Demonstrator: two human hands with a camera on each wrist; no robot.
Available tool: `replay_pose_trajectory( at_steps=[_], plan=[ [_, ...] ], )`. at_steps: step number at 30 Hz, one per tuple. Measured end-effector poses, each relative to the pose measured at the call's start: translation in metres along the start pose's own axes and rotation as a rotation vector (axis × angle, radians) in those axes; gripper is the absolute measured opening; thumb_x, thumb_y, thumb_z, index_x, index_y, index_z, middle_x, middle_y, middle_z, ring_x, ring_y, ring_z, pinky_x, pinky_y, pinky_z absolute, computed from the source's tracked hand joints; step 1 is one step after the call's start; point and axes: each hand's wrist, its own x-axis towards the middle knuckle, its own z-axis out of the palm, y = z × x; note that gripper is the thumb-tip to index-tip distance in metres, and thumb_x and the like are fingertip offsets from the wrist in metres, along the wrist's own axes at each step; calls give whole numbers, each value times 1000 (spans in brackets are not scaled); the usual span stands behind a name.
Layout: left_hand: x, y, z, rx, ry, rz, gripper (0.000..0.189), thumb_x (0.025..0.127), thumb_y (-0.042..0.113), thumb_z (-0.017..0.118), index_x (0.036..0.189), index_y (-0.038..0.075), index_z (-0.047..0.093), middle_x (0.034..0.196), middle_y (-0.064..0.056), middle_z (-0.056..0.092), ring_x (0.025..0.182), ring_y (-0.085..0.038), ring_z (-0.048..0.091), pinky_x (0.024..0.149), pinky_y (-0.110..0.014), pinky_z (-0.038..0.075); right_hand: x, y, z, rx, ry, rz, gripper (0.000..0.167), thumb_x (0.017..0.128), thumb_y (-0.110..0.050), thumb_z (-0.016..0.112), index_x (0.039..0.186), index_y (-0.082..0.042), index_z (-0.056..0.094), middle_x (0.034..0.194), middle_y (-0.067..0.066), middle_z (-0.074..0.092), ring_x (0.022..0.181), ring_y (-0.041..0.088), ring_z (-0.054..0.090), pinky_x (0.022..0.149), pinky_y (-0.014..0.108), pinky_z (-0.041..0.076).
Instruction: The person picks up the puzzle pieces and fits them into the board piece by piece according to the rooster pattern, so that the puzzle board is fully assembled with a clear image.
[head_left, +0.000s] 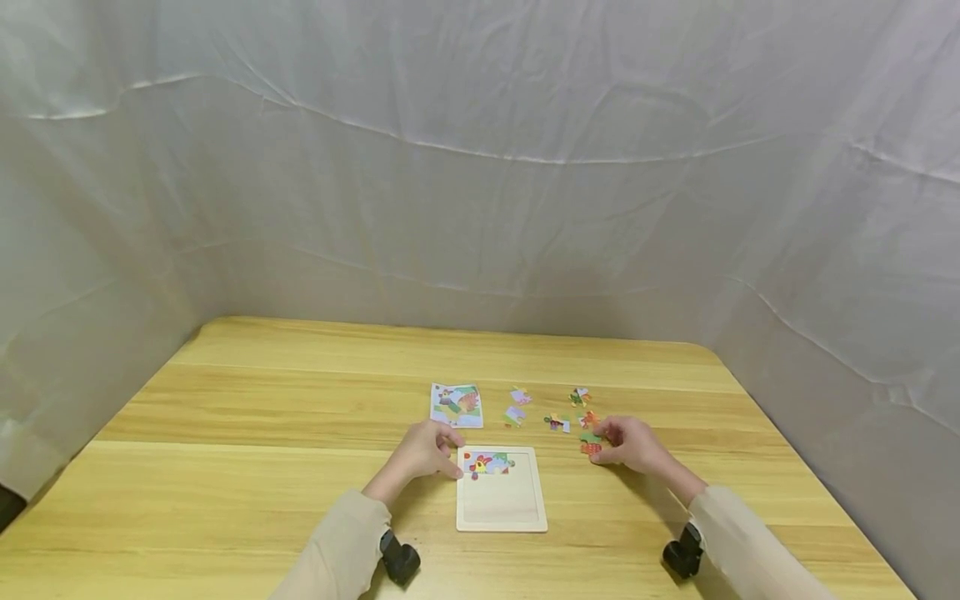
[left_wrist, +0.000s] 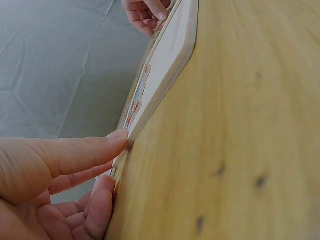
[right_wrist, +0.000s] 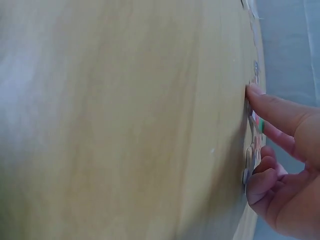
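Note:
A wooden puzzle tray (head_left: pixel 501 504) lies before me with joined jigsaw pieces (head_left: pixel 487 463) along its upper left. My left hand (head_left: pixel 424 454) holds the tray's upper left corner between thumb and index finger; its other fingers curl, as the left wrist view shows. To the right of the tray, my right hand (head_left: pixel 633 446) pinches a red and green jigsaw piece (head_left: pixel 591 447) at the table surface, thumb at its near edge and index finger at its far side. An orange piece (head_left: pixel 588 419) lies just beyond those fingertips.
Beyond the tray is a picture card (head_left: pixel 457 406). More loose jigsaw pieces lie to its right, among them a lilac one (head_left: pixel 515 415), a multicoloured one (head_left: pixel 557 422) and a green one (head_left: pixel 580 397). Pale cloth (head_left: pixel 480 208) surrounds the wooden table (head_left: pixel 262 467) at the back and sides.

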Motion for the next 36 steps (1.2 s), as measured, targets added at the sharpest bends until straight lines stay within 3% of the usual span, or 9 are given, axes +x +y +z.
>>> replay_pose_trajectory(
  at_steps=[3, 10, 17, 26, 36],
  plan=[
    [0, 0, 0, -6, 0, -1, 33, 57, -7, 76, 88, -1, 65, 64, -3, 47, 51, -10, 42, 45, -21, 42, 0, -1, 0, 47, 18, 31, 34, 66, -9, 77, 91, 4, 58, 79, 5, 52, 69, 17, 43, 59, 27, 39],
    [0, 0, 0, -13, 0, -2, 33, 57, -7, 76, 87, -1, 65, 64, -3, 47, 51, -10, 41, 45, -21, 41, 2, 0, 0, 168, 32, 66, 23, 72, -1, 70, 88, 5, 55, 71, 4, 53, 62, 15, 46, 48, 24, 39],
    [0, -1, 0, -7, 1, -4, 32, 57, -6, 77, 87, -1, 65, 64, -3, 47, 51, -10, 41, 45, -21, 41, 1, -7, 2, 295, 28, 104, 15, 78, -1, 64, 90, 7, 58, 72, 5, 59, 60, 17, 54, 50, 27, 46],
    [0, 0, -1, 10, -3, 5, 31, 58, -5, 77, 86, 0, 65, 64, -2, 48, 52, -11, 42, 45, -22, 38, 2, -21, 11, 501, -39, 121, 20, 80, 4, 59, 96, 16, 55, 69, 9, 59, 59, 16, 56, 55, 28, 50],
    [1, -1, 0, 9, -10, 8, 33, 58, -5, 77, 88, -1, 65, 65, -3, 48, 53, -11, 43, 46, -22, 41, 7, -38, 25, 534, -104, 70, 21, 82, 1, 59, 97, 17, 56, 68, 10, 62, 56, 14, 57, 53, 27, 50]
  ],
)
